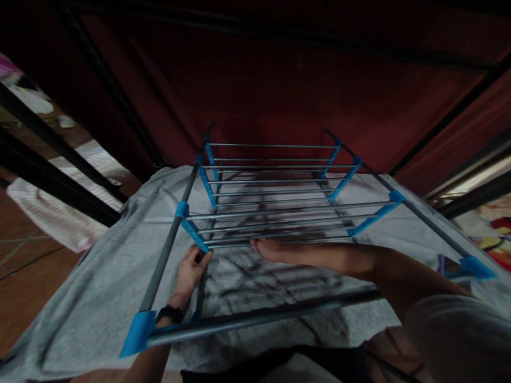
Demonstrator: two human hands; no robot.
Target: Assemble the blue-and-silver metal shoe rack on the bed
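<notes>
A rack of grey metal tubes and blue plastic brackets lies in front of me on a grey blanket. My left hand (192,268) pinches the near end of a left-side blue bracket (194,233), where a tube meets it. My right hand (266,249) reaches in from the right and closes around the lowest metal tube (235,244) of that same tier; its fingers are partly hidden. Opposite sits the matching right-side bracket (365,223). Closest to me, a thicker tube (255,322) runs from a blue corner piece (138,334) beneath my right arm.
The grey blanket (91,282) covers the surface under the rack. A dark red panel (271,96) with black bars stands behind. At the left, black bars (51,170) cross above a striped cloth (51,207) on the brown floor. Colourful cloth (501,226) shows at far right.
</notes>
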